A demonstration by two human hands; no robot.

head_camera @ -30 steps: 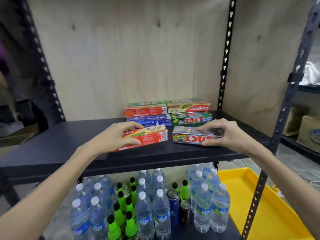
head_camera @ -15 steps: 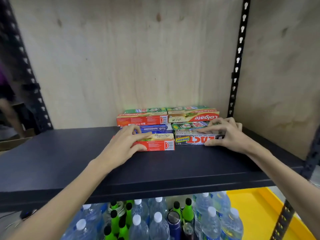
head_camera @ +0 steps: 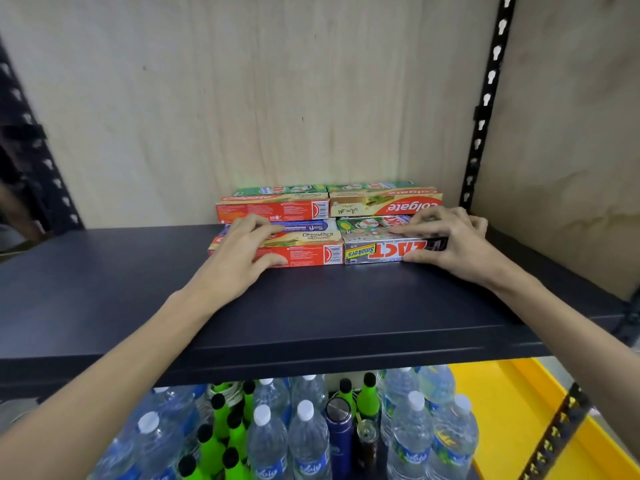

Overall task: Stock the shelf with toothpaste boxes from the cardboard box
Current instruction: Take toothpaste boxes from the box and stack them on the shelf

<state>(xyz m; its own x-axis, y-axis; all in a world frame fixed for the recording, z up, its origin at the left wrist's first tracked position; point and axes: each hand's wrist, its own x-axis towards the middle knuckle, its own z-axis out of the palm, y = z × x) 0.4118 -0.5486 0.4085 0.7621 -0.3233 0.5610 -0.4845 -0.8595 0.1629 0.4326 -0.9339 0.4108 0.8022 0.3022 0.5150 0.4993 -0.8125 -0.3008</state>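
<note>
Now both hands grip front-row toothpaste boxes on the shelf (head_camera: 311, 306): left hand (head_camera: 239, 258) holds the red box (head_camera: 304, 252), right hand (head_camera: 450, 240) the silver box (head_camera: 384, 249). Pushing hard could, by judgement, dislodge the rear stack (head_camera: 329, 202).

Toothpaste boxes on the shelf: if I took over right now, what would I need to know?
Left hand: grips the red box, fingers on top, thumb on its front.
Right hand: grips the silver Zact box the same way.
Both boxes lie side by side on the dark shelf, touching, in front of the back stack.
Done: these two are set down in the front row.
Left: let go, then fetch more. The cardboard box is out of view.
</note>
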